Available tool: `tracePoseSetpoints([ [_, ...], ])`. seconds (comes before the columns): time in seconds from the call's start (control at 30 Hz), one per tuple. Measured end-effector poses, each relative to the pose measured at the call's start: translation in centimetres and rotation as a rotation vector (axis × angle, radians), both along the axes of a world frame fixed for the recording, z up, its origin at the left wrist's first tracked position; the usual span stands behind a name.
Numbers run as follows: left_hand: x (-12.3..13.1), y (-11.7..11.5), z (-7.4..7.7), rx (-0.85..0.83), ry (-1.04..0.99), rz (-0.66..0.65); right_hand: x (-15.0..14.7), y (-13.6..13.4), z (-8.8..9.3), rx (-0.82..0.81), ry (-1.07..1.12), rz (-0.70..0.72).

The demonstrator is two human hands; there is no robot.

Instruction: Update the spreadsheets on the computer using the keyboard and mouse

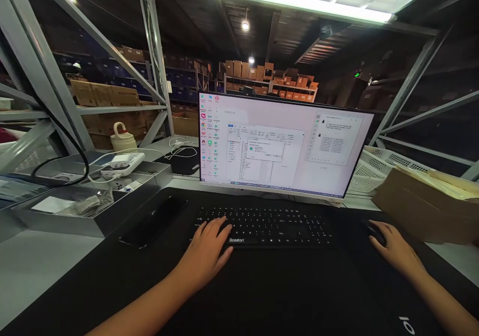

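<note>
My left hand (207,246) rests on the left part of a black keyboard (269,229), its fingers spread over the keys and its thumb apart. At the right, my right hand (396,246) is curved over a dark computer mouse (377,234), which its fingers partly cover. Behind the keyboard stands a lit monitor (286,146) showing a file window with a small dialog box over it, plus a chat window at the right side. Keyboard and mouse lie on a large black desk mat (292,286).
A dark phone (155,221) lies left of the keyboard. Further left are a grey open box (101,219), a white power strip (125,164) and a cream bottle (123,139). A cardboard box (422,206) and white baskets (368,171) stand at the right. Metal shelf posts frame the desk.
</note>
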State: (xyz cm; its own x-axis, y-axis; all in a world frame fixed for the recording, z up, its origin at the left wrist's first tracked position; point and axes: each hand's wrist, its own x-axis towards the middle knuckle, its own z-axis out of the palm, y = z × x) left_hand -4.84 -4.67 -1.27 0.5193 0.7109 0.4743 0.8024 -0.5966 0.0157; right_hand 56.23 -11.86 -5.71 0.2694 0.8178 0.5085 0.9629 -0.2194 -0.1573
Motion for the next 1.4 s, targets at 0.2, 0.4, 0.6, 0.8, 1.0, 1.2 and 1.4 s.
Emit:
tracePoseSetpoints([
  [0.2,-0.1,0.1,-0.3,-0.005,-0.021,-0.006,-0.4,-0.4,0.3,-0.017,-0.014,-0.004],
  [0.4,-0.2,0.2,-0.6,0.000,-0.019,-0.011,-0.5,-0.3,0.3,-0.007,-0.019,-0.038],
  [0.6,-0.1,0.2,-0.5,0.012,0.027,0.000,-1.1,-0.5,0.9,-0.023,-0.004,-0.057],
  [0.8,-0.1,0.3,-0.4,0.014,0.040,0.009,-1.5,-0.7,1.2,-0.029,-0.002,-0.036],
  [1.0,-0.1,0.3,-0.5,0.007,0.041,0.012,-1.2,-0.6,1.0,-0.010,-0.028,-0.041],
  [1.2,-0.1,0.2,-0.4,0.029,0.023,0.004,-1.6,-0.8,1.4,-0.036,-0.047,-0.053],
  [1.4,-0.1,0.3,-0.5,0.060,0.019,-0.003,-1.7,-0.7,1.5,0.000,-0.029,-0.030],
])
